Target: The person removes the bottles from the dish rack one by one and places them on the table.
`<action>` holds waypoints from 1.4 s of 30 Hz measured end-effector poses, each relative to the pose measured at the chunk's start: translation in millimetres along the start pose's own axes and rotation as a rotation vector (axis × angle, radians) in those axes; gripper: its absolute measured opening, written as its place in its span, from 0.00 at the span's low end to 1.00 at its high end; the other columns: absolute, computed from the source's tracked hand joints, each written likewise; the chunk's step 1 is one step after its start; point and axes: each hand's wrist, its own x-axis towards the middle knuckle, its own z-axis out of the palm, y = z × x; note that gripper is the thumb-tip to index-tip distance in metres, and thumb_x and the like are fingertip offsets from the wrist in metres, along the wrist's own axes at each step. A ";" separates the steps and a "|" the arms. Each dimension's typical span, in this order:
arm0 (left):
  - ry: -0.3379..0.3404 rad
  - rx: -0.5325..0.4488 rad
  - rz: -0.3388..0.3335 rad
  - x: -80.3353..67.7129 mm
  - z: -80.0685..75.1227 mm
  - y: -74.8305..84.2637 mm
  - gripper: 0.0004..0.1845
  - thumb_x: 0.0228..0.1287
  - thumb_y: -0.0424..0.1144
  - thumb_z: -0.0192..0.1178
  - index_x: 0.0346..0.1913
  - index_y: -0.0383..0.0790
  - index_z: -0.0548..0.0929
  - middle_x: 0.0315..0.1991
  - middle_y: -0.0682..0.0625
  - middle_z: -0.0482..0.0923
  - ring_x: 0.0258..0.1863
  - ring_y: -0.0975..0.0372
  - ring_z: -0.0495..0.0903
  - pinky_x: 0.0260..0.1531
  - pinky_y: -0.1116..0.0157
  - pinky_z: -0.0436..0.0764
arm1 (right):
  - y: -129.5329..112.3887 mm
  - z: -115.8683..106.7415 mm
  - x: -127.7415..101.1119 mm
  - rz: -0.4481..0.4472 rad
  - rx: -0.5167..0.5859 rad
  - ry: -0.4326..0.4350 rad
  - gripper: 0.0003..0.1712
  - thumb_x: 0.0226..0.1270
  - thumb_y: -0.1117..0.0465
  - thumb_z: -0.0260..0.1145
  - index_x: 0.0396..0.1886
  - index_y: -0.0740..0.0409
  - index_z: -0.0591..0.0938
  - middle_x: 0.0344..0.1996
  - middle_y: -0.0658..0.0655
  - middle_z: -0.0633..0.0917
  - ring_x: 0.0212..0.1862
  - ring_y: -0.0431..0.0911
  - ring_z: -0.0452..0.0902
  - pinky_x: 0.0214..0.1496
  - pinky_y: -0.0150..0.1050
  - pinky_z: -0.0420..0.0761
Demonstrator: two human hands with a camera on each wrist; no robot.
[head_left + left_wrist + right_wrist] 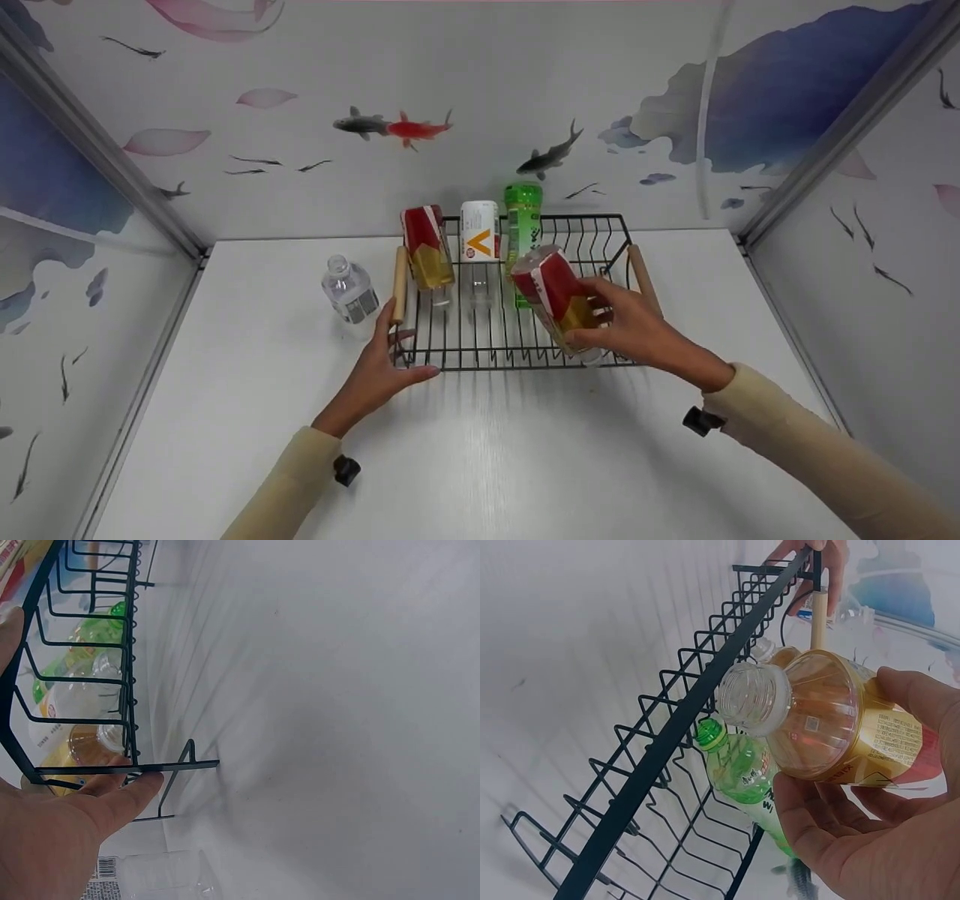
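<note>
A staged recording booth, not a real kitchen. Fish-printed wall panels (480, 112) in metal framing (97, 161) enclose a bare white tabletop (525, 457).

White table (480, 465) — walls (480, 90) papered with painted fish.

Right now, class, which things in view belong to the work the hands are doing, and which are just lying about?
In the work:
right hand gripping the red-and-gold bottle
left hand touching the black wire rack
three bottles in the rack: red-labelled, white-and-orange, green

Lying about:
clear water bottle on the white table, left of the rack
fish-patterned walls
</note>
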 end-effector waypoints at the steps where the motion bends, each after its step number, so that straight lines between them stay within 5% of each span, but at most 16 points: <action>1: 0.000 0.001 0.001 -0.2 0.0 0.5 0.74 0.54 0.56 0.88 0.91 0.63 0.41 0.84 0.38 0.58 0.80 0.49 0.71 0.75 0.36 0.73 | -0.6 0.2 -0.4 -0.003 0.003 -0.002 0.44 0.66 0.59 0.84 0.78 0.61 0.75 0.68 0.62 0.83 0.61 0.59 0.84 0.60 0.58 0.90; 33: -0.004 -0.014 0.019 1.3 0.5 -1.3 0.73 0.56 0.51 0.87 0.91 0.62 0.40 0.84 0.36 0.57 0.80 0.48 0.70 0.75 0.35 0.72 | -5.4 0.7 -2.7 -0.019 0.009 -0.012 0.44 0.66 0.61 0.84 0.78 0.63 0.74 0.68 0.62 0.83 0.61 0.58 0.83 0.61 0.55 0.90; 42: -0.003 0.048 0.019 -1.6 -1.4 1.3 0.74 0.57 0.57 0.86 0.92 0.58 0.39 0.86 0.38 0.56 0.84 0.44 0.61 0.77 0.35 0.70 | -10.9 2.5 -5.2 -0.001 0.014 -0.042 0.45 0.66 0.59 0.84 0.79 0.62 0.74 0.68 0.61 0.83 0.62 0.57 0.82 0.61 0.54 0.89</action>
